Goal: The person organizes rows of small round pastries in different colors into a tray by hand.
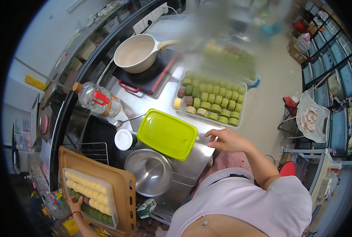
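At the lower left, my left hand (75, 204) reaches over the side of a clear plastic tray (114, 204). Its fingers are among small moulded cakes in rows, yellow ones (100, 197) and green ones (97, 213), with a brown piece by the thumb. Whether it grips a cake or only touches is hard to see. The tray rests on a tan slotted board (122, 183). My right hand (226, 139) hovers empty with bent, parted fingers, just right of a lime-green plastic lid (167, 134). Beyond it, a clear container (242, 118) holds many green cakes plus a few brown, cream and yellow ones.
A steel bowl (148, 173), a white-topped shaker (125, 139) and a spoon (128, 119) surround the lid. Farther off stand a large plastic bottle (100, 100) and a cream saucepan (136, 54) on an induction cooker (161, 71). A second cake container (229, 60) looks blurred.
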A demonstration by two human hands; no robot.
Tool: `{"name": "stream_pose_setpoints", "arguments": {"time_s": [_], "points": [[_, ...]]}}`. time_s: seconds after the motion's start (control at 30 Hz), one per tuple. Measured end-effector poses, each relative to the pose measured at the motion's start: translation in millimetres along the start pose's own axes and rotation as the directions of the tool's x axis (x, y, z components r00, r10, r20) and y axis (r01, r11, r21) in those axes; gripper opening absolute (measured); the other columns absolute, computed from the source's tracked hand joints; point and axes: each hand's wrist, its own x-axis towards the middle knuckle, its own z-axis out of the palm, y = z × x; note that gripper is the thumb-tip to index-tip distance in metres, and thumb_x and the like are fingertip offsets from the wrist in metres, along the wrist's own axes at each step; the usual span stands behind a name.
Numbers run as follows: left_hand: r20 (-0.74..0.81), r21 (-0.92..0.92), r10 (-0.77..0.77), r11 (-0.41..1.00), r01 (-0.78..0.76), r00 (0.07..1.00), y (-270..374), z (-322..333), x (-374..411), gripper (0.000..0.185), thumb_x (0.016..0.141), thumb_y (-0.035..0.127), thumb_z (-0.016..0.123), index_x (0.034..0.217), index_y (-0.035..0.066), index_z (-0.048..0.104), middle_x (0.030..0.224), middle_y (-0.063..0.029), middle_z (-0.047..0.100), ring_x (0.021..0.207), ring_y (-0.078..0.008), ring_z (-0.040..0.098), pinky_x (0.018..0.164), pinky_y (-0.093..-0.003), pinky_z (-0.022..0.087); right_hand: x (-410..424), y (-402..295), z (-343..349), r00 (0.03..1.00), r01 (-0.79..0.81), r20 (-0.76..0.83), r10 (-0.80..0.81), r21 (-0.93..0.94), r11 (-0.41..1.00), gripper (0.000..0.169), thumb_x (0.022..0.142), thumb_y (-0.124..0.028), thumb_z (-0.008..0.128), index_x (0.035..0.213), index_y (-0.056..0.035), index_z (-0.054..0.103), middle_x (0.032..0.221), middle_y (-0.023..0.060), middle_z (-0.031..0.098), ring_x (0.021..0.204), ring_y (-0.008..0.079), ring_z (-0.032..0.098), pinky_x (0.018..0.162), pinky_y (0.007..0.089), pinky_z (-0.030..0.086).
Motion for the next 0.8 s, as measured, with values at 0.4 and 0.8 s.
{"name": "stream_pose_setpoints", "arguments": {"time_s": [0.4, 0.8], "points": [[-0.051, 0.054, 0.100, 0.994, -0.097, 0.994, -4.1, -30.7, -36.7, 0.065, 0.065, 0.019, 0.082, 0.121, 0.004, 0.052, 0.116, -0.0157, 0.058, 0.109, -0.0257, 0.054, 0.094, -0.0361, 0.044, 9.1, -9.7, 25.9, 0.999, -0.016, 0.033, 0.011, 0.160, 0.987, 0.034, 0.085, -0.015, 0.064, 0.115, 0.0006, 0.055, 0.084, 0.0078, 0.062, 0.064, 0.0110, 0.056, 0.061, 0.0255, 0.047], [-0.139, -0.023, 0.227, 0.972, -0.233, 0.964, 39.2, -14.8, -87.5, 0.043, 0.070, 0.014, 0.076, 0.108, 0.007, 0.057, 0.098, -0.0084, 0.060, 0.087, -0.0197, 0.056, 0.078, -0.0317, 0.048, 24.4, -22.4, 22.9, 0.994, 0.001, 0.111, -0.017, 0.137, 0.991, 0.033, 0.088, -0.013, 0.062, 0.117, 0.0013, 0.054, 0.086, 0.0052, 0.060, 0.069, 0.0084, 0.053, 0.062, 0.0224, 0.045]]}}
